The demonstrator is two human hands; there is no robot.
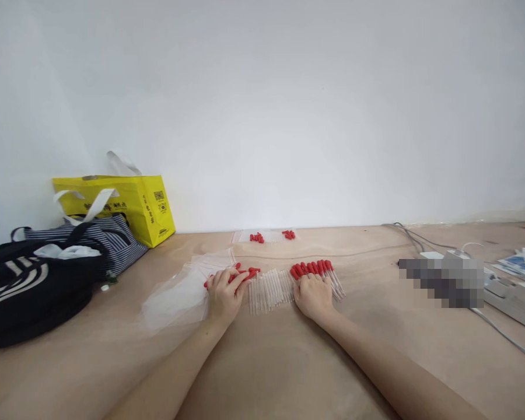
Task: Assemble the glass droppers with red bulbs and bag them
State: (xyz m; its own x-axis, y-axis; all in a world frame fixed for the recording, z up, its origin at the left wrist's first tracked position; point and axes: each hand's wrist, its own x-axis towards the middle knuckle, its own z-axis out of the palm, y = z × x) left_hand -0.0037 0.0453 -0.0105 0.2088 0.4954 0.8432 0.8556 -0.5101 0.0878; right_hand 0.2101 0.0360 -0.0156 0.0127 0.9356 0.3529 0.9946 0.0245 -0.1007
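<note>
My left hand [224, 294] rests on a small pile of red rubber bulbs [252, 272], thumb and fingers bent in on them. Clear plastic bags [179, 294] lie under and beside that hand. Between my two hands is a row of thin, clear glass tubes [269, 290] without bulbs, side by side. My right hand [314, 293] is closed at the right end of this row, its fingers curled down over glass droppers [328, 268] with red bulbs on their tops. Its fingertips are mostly hidden, and exactly which dropper they grip is hard to see.
Near the wall lies a clear bag [272, 235] with more tubes and red bulbs. A yellow bag [146, 210], a striped bag [125, 242] and a black bag [39, 303] stand at left. Power strips [514, 297] and cables [503, 335] are at right, beside a blurred-out patch.
</note>
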